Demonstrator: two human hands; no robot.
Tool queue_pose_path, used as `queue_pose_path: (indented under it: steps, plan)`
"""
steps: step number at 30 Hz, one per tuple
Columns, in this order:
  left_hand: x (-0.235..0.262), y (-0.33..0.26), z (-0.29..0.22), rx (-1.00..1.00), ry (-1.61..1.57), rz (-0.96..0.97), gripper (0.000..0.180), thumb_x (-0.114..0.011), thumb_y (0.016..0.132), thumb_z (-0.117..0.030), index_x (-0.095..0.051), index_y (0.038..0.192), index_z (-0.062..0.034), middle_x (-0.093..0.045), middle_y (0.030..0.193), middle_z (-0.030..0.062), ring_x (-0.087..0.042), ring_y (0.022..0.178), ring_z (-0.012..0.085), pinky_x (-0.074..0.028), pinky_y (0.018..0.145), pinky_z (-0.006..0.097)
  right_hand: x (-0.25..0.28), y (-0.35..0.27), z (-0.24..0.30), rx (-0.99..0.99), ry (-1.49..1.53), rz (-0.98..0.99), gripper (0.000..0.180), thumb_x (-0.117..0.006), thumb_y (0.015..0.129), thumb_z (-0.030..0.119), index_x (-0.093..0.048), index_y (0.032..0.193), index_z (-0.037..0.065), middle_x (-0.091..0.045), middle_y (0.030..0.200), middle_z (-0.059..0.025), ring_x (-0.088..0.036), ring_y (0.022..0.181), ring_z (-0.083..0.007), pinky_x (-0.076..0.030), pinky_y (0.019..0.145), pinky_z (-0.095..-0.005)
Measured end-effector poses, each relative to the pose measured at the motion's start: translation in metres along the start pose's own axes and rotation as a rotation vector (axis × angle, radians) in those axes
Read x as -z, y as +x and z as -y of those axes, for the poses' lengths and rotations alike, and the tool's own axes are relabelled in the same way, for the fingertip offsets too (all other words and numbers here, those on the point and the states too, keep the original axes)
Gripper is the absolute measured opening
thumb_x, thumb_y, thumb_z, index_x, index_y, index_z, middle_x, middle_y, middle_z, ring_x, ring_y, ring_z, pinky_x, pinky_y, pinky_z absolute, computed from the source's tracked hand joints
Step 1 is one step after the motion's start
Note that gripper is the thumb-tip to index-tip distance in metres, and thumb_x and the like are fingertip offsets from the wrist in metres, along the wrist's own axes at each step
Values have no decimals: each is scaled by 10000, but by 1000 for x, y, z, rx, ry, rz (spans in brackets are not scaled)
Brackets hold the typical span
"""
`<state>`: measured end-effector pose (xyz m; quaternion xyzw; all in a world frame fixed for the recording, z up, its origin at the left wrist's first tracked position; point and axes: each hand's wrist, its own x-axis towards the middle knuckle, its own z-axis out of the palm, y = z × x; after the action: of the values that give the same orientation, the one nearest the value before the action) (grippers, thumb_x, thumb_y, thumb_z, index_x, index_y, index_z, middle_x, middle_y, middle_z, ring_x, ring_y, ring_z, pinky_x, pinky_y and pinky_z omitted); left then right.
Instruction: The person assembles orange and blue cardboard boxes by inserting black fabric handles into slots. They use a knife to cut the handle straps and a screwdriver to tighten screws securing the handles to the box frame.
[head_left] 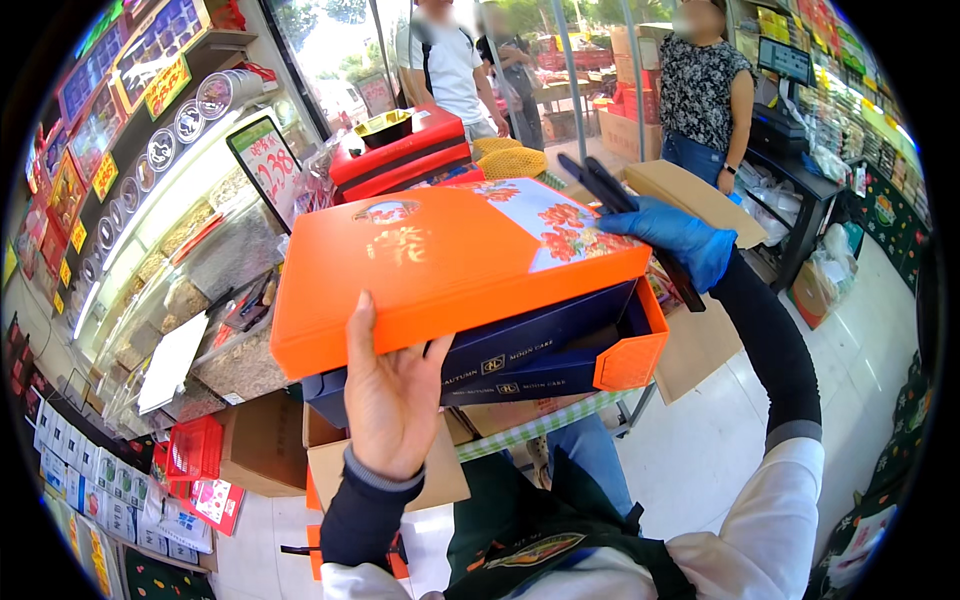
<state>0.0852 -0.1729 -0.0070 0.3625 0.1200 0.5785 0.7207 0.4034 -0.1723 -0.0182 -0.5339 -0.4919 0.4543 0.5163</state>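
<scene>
A large orange gift box [440,265] with a flower picture on its lid is held up in front of me. Dark blue inner boxes [530,350] stick out of its open right end. My left hand [390,395], bare, grips the box from below at its near edge. My right hand [675,240], in a blue glove, rests at the box's far right corner and holds black tongs [625,210] across the lid.
A glass counter [190,290] with dried goods runs along the left. Red boxes [400,150] are stacked behind the orange box. Cardboard cartons [690,190] lie to the right and below. Three people stand at the back near the doorway; shelves line the right wall.
</scene>
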Motion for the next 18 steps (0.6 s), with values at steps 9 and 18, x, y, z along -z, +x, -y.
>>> queue_pose_path:
  steps: [9, 18]
  plan:
    - [85, -34, -100, 794, 687, 682, 890, -191, 851, -669, -363, 1256, 105, -510, 1190, 250, -509, 1109, 351, -432, 915, 410, -5, 9, -4, -121, -454, 33, 423, -685, 781, 279, -551, 1082, 14, -571, 926, -46, -479, 806, -82, -383, 709, -211]
    - [102, 19, -121, 449, 716, 27, 747, -352, 847, -633, -344, 1324, -58, -496, 1245, 128, -531, 1095, 243, -456, 887, 392, -12, 8, 5, -228, -432, 113, 359, -688, 771, 244, -568, 1038, 35, -542, 803, -2, -452, 754, -57, -346, 649, -188]
